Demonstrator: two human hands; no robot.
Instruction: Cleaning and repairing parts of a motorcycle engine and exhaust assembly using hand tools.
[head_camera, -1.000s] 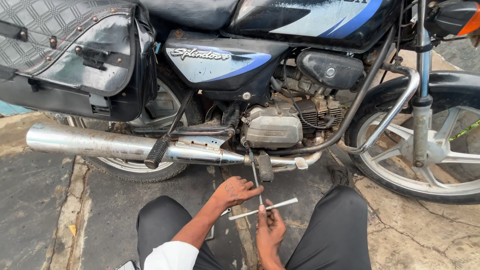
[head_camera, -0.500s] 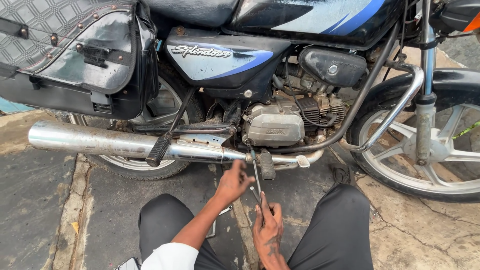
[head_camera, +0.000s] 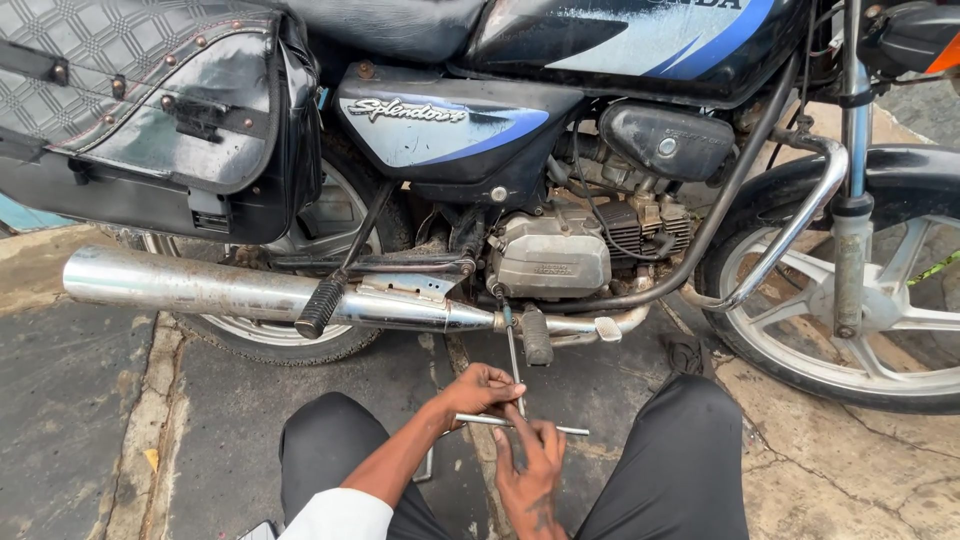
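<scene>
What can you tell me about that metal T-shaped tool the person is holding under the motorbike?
The T-shaped tool is slim, bare grey metal: a long shaft with a crossbar at the near end. The shaft runs up from the hands to the underside of the engine, beside the footpeg. The left hand grips one side of the crossbar, the right hand the other. Its tip is too small to make out.

Both hands, left hand and right hand, grip the crossbar of a T-handle wrench whose shaft reaches the motorcycle engine beside the chrome exhaust pipe.
</scene>
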